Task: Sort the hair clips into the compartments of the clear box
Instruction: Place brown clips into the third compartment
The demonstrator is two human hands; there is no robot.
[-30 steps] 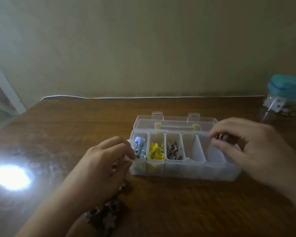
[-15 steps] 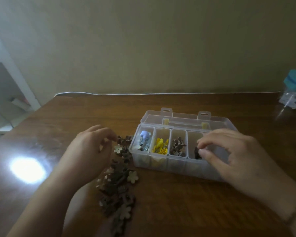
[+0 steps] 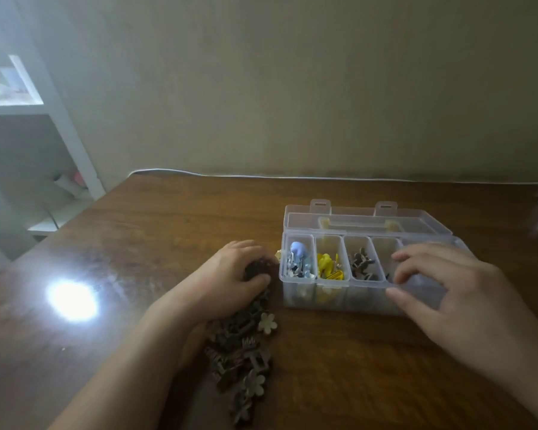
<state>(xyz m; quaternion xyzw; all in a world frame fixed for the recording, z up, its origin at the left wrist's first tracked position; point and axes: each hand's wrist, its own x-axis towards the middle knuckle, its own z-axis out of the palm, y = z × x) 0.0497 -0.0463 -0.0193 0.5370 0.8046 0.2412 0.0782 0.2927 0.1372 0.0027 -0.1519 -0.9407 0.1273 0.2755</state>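
Your left hand (image 3: 230, 276) is gripping dark flower clips (image 3: 258, 268) atop the loose clip pile (image 3: 239, 346), just left of the clear box (image 3: 367, 301). Your right hand (image 3: 448, 293) is hovering over the box's right compartments, fingers spread, holding nothing.

The left hand (image 3: 230, 280) lies just left of the clear box (image 3: 302, 297), fingers curled round a dark clip; the right hand (image 3: 448, 293) hovers over the box's right end, fingers spread and loose
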